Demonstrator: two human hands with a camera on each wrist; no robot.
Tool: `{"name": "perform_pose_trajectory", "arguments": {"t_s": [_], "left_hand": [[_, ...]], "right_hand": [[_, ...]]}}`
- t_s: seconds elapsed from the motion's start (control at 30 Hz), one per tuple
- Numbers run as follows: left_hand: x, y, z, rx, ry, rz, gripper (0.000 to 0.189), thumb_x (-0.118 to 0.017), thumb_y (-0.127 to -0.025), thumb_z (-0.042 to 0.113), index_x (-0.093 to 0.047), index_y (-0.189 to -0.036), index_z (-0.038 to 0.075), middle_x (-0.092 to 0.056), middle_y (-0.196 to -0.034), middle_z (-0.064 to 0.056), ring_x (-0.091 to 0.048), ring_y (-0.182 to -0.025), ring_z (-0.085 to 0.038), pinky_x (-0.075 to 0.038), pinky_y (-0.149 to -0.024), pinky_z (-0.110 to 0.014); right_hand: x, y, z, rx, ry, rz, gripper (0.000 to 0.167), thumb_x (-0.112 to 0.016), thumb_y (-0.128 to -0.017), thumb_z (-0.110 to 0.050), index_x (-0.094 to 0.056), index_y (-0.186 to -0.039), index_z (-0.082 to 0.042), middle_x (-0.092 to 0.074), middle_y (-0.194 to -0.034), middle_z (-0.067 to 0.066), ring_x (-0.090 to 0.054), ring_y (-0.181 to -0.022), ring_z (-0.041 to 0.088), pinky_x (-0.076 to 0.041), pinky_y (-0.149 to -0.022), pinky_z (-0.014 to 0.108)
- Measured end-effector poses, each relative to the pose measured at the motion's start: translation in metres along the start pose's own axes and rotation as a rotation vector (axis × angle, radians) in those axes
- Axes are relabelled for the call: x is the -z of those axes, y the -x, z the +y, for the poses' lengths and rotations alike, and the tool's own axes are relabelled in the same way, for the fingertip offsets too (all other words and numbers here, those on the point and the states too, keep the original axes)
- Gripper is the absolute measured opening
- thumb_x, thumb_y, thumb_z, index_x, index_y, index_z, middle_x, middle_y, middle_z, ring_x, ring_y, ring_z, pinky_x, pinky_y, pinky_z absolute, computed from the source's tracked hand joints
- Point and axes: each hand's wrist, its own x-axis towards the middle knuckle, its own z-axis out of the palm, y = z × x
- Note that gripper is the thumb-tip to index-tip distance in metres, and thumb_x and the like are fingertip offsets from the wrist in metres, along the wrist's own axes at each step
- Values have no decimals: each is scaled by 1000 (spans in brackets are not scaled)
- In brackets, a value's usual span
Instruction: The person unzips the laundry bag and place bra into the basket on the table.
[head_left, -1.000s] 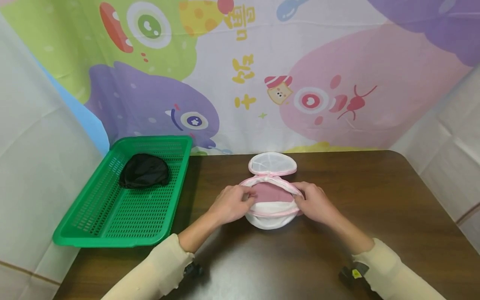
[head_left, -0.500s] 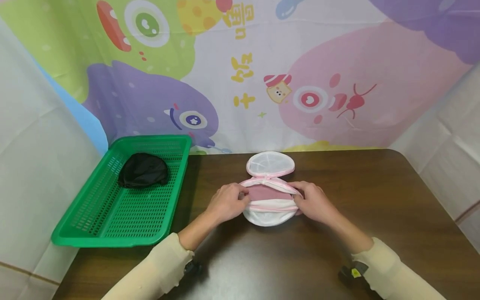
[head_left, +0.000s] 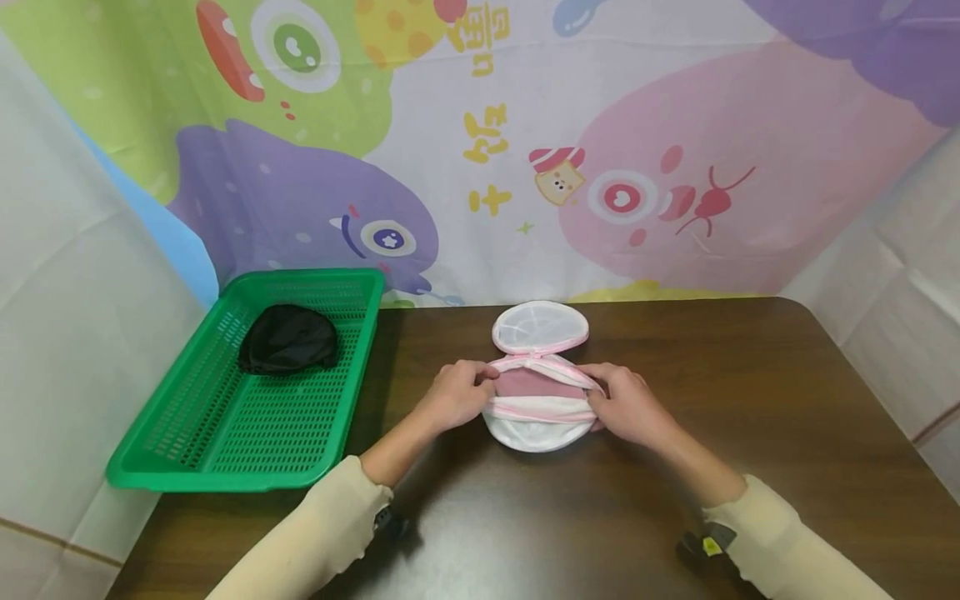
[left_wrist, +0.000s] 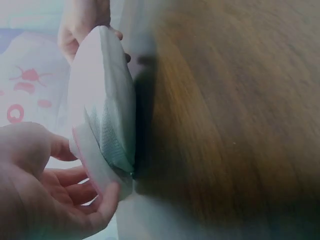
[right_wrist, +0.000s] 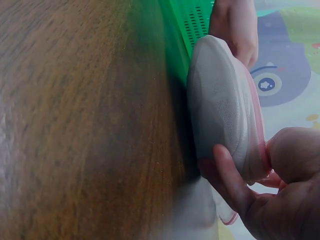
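A white mesh laundry bag (head_left: 538, 436) with pink trim stands on the table with its zipped mouth apart. Dusky pink fabric (head_left: 540, 382) shows inside. Its round mesh lid flap (head_left: 540, 327) lies folded back on the far side. My left hand (head_left: 459, 395) holds the bag's left edge, thumb on one side and fingers on the other in the left wrist view. At the opposite edge my right hand (head_left: 632, 405) grips the rim, its thumb by the opening. In the right wrist view its fingers (right_wrist: 227, 172) curl against the mesh body (right_wrist: 217, 95).
To the left, a green plastic basket (head_left: 343, 417) holds a black folded cloth item (head_left: 290, 340). The brown wooden table (head_left: 517, 525) stretches under both arms. Behind it hangs a cartoon-printed curtain (head_left: 480, 250).
The bag's mouth has narrowed, with less of the pink fabric showing. My left hand has shifted slightly away along the left rim; my right hand stays almost in place.
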Motion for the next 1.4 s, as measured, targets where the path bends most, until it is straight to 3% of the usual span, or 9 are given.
{"name": "perform_pose_trajectory", "arguments": {"t_s": [0.23, 0.33, 0.47, 0.53, 0.6, 0.7, 0.93, 1.0, 1.4], "left_hand": [[13, 5, 12, -31, 95, 90, 30, -60, -106, 22, -88, -118, 18, -86, -119, 1, -71, -107, -17, -58, -88, -32], [25, 17, 32, -31, 121, 86, 30, -61, -105, 17, -87, -120, 12, -86, -120, -6, -73, -106, -22, -60, -89, -37], [17, 1, 17, 14, 168, 60, 25, -66, -105, 23, -88, -116, 20, -87, -110, 1, -73, -99, -17, -61, -85, -33], [20, 4, 22, 45, 207, 49, 24, -66, -105, 22, -88, -114, 18, -86, -106, 0, -73, -94, -12, -58, -79, -25], [28, 12, 34, 98, 271, 21, 23, -66, -107, 19, -87, -115, 14, -86, -103, -3, -74, -93, -11, -56, -77, -20], [45, 35, 66, 124, 340, -1, 25, -63, -106, 9, -83, -119, 0, -84, -106, -15, -72, -92, -14, -52, -75, -18], [41, 34, 64, 131, 394, -61, 30, -77, -99, 6, -75, -129, 2, -85, -109, -19, -74, -94, -16, -55, -78, -22], [41, 34, 64, 127, 393, -59, 31, -81, -98, 6, -74, -129, 3, -84, -109, -19, -74, -93, -17, -56, -77, -22], [37, 36, 61, 112, 382, -15, 18, -88, -91, 7, -77, -106, 3, -81, -94, -11, -69, -83, -12, -51, -71, -18]], "right_hand": [[0, 0, 4, 32, 6, 2, 47, -57, -102, 1, -65, -148, 11, -71, -131, 34, -70, -71, 18, -65, -59, 29], [-1, -6, 21, 71, 6, 9, 48, -58, -101, -2, -66, -148, 10, -72, -128, 34, -69, -73, 21, -65, -59, 32], [-9, -24, 60, 90, 25, 35, 48, -60, -102, -9, -70, -148, 0, -74, -130, 25, -70, -73, 19, -63, -58, 32], [-13, -32, 75, 70, 56, 41, 48, -62, -102, -11, -71, -149, -5, -75, -133, 21, -72, -78, 20, -65, -60, 34], [-18, -40, 89, 80, 90, 61, 47, -62, -102, -13, -73, -148, -9, -77, -133, 16, -74, -84, 20, -64, -62, 32], [-19, -37, 85, 97, 134, 76, 47, -62, -102, -12, -74, -146, -8, -77, -134, 17, -74, -96, 26, -62, -68, 29], [-20, -32, 76, 126, 121, 92, 46, -63, -100, -11, -74, -144, -5, -77, -134, 21, -71, -100, 28, -57, -69, 28], [-20, -35, 80, 119, 137, 82, 47, -63, -100, -11, -74, -146, -6, -77, -136, 19, -71, -103, 28, -58, -76, 29], [-23, -47, 98, 124, 154, 119, 40, -68, -104, -19, -78, -141, -10, -83, -128, 8, -72, -103, 24, -60, -93, 38]]}}
